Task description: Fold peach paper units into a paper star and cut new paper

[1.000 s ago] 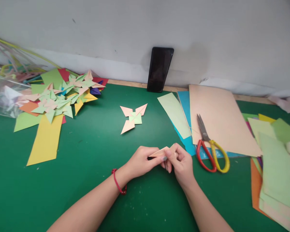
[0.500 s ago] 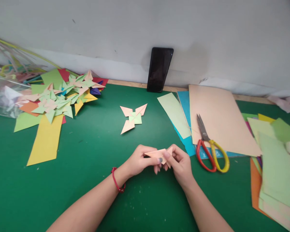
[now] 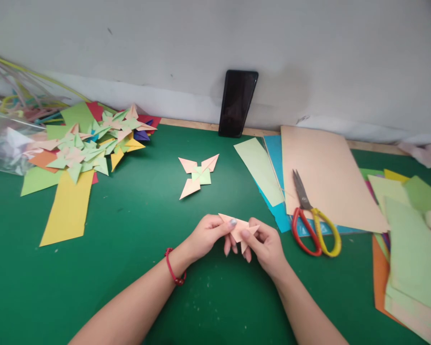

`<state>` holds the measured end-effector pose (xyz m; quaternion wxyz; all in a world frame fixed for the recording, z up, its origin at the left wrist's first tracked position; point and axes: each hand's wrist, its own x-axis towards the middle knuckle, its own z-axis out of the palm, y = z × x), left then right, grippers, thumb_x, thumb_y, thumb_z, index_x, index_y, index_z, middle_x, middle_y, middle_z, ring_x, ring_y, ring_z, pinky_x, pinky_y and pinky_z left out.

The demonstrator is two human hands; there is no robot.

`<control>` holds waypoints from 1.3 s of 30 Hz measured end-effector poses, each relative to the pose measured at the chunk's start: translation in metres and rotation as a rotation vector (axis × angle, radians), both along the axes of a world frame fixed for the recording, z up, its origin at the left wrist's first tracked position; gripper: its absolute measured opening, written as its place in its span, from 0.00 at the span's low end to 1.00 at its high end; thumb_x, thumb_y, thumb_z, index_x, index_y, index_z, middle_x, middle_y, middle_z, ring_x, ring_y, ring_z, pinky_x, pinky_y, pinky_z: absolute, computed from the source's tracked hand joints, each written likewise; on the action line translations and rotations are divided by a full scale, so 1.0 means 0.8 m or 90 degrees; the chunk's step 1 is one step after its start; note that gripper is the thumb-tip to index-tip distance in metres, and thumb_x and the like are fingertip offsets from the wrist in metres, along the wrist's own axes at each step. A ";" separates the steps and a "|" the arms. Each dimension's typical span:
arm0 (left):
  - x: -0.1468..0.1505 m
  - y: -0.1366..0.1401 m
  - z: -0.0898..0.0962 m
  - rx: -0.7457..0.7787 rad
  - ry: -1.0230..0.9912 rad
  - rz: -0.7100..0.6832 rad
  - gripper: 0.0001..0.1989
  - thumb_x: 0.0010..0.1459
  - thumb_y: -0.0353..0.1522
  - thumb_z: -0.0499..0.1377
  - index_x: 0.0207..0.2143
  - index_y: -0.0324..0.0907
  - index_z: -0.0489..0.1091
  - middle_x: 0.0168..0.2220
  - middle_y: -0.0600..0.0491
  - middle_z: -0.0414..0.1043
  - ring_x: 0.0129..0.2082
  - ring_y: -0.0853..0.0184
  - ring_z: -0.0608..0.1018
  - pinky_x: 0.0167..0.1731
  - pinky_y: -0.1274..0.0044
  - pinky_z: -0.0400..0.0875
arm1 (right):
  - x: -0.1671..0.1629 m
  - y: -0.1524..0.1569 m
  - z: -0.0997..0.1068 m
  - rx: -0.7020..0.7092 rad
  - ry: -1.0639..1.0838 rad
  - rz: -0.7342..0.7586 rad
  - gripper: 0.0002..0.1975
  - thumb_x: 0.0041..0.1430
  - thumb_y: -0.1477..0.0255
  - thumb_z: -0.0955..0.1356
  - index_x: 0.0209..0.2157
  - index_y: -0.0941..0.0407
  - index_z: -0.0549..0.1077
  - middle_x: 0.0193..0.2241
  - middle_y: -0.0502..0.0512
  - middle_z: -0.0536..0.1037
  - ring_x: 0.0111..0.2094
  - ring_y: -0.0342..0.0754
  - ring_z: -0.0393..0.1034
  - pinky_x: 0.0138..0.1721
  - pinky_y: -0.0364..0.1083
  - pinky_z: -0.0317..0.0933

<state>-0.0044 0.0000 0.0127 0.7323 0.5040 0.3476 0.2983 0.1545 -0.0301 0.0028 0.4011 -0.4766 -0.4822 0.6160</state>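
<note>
Both hands hold a small folded peach paper piece just above the green table. My left hand, with a red cord at the wrist, pinches its left end with thumb on top. My right hand pinches its right end. Beyond them lies a partly assembled peach and light-green paper star flat on the table, apart from both hands.
A pile of folded paper stars and coloured sheets sits at the far left beside a clear plastic bag. A black phone leans on the wall. Red-and-yellow scissors lie on paper sheets at right; more sheets at far right.
The peach piece has been turned in my fingers; its flat face now shows more and a point sticks down. My hands stayed in the same spot.
</note>
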 end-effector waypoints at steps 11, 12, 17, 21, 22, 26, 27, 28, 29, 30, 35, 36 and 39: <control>0.004 -0.008 -0.006 0.050 0.024 0.015 0.20 0.59 0.45 0.53 0.27 0.37 0.71 0.22 0.52 0.72 0.23 0.69 0.74 0.27 0.79 0.68 | -0.002 0.000 -0.007 0.024 -0.011 -0.024 0.18 0.56 0.58 0.66 0.20 0.54 0.60 0.09 0.45 0.68 0.10 0.39 0.59 0.14 0.39 0.54; 0.005 -0.008 -0.006 0.049 0.020 0.015 0.18 0.58 0.44 0.54 0.30 0.37 0.71 0.23 0.52 0.72 0.23 0.69 0.74 0.27 0.79 0.68 | -0.002 0.000 -0.007 0.022 -0.006 -0.028 0.19 0.56 0.57 0.66 0.21 0.54 0.61 0.10 0.45 0.69 0.10 0.39 0.59 0.15 0.39 0.54; 0.005 -0.007 -0.003 0.018 -0.012 0.002 0.18 0.60 0.42 0.53 0.28 0.37 0.70 0.23 0.51 0.73 0.23 0.70 0.74 0.28 0.78 0.69 | -0.001 0.001 -0.007 0.029 0.028 -0.021 0.19 0.58 0.57 0.64 0.22 0.55 0.61 0.11 0.46 0.70 0.11 0.40 0.62 0.16 0.40 0.56; 0.003 -0.005 -0.003 0.015 -0.007 -0.009 0.19 0.61 0.42 0.52 0.25 0.37 0.69 0.22 0.51 0.73 0.23 0.69 0.74 0.30 0.77 0.70 | 0.002 0.001 -0.008 0.028 0.024 -0.017 0.18 0.58 0.59 0.65 0.22 0.55 0.61 0.14 0.47 0.72 0.14 0.40 0.64 0.17 0.40 0.57; 0.003 -0.005 -0.003 0.016 -0.003 -0.010 0.20 0.60 0.42 0.52 0.24 0.37 0.68 0.22 0.51 0.72 0.23 0.69 0.74 0.30 0.77 0.70 | 0.002 0.001 -0.008 0.024 0.022 -0.022 0.17 0.57 0.59 0.65 0.22 0.55 0.61 0.15 0.48 0.72 0.14 0.40 0.65 0.17 0.40 0.58; 0.001 -0.005 -0.006 0.009 0.003 -0.015 0.20 0.60 0.43 0.52 0.23 0.37 0.68 0.21 0.51 0.71 0.19 0.72 0.72 0.26 0.79 0.69 | 0.000 0.002 -0.004 0.012 0.018 -0.033 0.16 0.54 0.60 0.68 0.22 0.55 0.62 0.15 0.48 0.73 0.15 0.41 0.66 0.18 0.40 0.59; 0.001 -0.005 -0.007 0.003 0.001 -0.014 0.20 0.59 0.43 0.53 0.23 0.37 0.67 0.21 0.51 0.71 0.18 0.72 0.71 0.23 0.79 0.68 | -0.001 0.002 -0.003 0.008 0.020 -0.028 0.17 0.54 0.60 0.68 0.22 0.55 0.62 0.15 0.48 0.74 0.15 0.41 0.66 0.18 0.40 0.59; 0.002 -0.005 -0.008 -0.002 -0.001 -0.011 0.19 0.59 0.42 0.54 0.24 0.37 0.68 0.21 0.51 0.71 0.17 0.73 0.70 0.22 0.80 0.67 | -0.002 0.002 -0.001 0.001 0.022 -0.023 0.17 0.54 0.59 0.68 0.21 0.55 0.62 0.15 0.49 0.74 0.15 0.42 0.66 0.18 0.41 0.60; 0.002 -0.005 -0.009 -0.006 -0.006 -0.009 0.18 0.58 0.42 0.54 0.24 0.37 0.68 0.21 0.51 0.71 0.17 0.73 0.70 0.21 0.80 0.66 | -0.003 0.002 0.000 -0.006 0.026 -0.021 0.17 0.54 0.59 0.68 0.21 0.55 0.63 0.15 0.49 0.74 0.15 0.42 0.67 0.18 0.41 0.60; 0.002 -0.006 -0.009 -0.007 -0.011 -0.007 0.18 0.58 0.42 0.54 0.25 0.36 0.68 0.21 0.51 0.70 0.17 0.73 0.70 0.20 0.80 0.65 | -0.004 0.002 0.001 -0.012 0.029 -0.021 0.17 0.54 0.59 0.68 0.21 0.55 0.63 0.15 0.49 0.75 0.15 0.42 0.67 0.18 0.41 0.60; 0.004 -0.007 -0.007 0.043 0.022 0.061 0.13 0.59 0.39 0.55 0.29 0.38 0.68 0.23 0.54 0.70 0.22 0.72 0.72 0.25 0.81 0.66 | -0.001 0.000 0.000 -0.006 0.033 -0.016 0.15 0.56 0.62 0.67 0.22 0.55 0.65 0.15 0.48 0.74 0.15 0.42 0.67 0.20 0.41 0.60; 0.004 -0.007 -0.006 0.063 0.047 0.086 0.13 0.59 0.38 0.55 0.28 0.38 0.68 0.24 0.55 0.69 0.23 0.73 0.72 0.25 0.81 0.65 | -0.001 0.000 -0.001 -0.003 0.029 -0.007 0.14 0.56 0.62 0.67 0.22 0.56 0.65 0.15 0.48 0.74 0.15 0.42 0.67 0.19 0.41 0.60; 0.004 -0.007 -0.005 0.107 0.103 0.137 0.19 0.61 0.39 0.52 0.21 0.39 0.66 0.20 0.56 0.67 0.21 0.74 0.70 0.25 0.81 0.64 | 0.000 0.001 -0.001 -0.003 0.020 0.011 0.14 0.56 0.63 0.68 0.22 0.56 0.66 0.16 0.49 0.74 0.15 0.41 0.66 0.19 0.40 0.59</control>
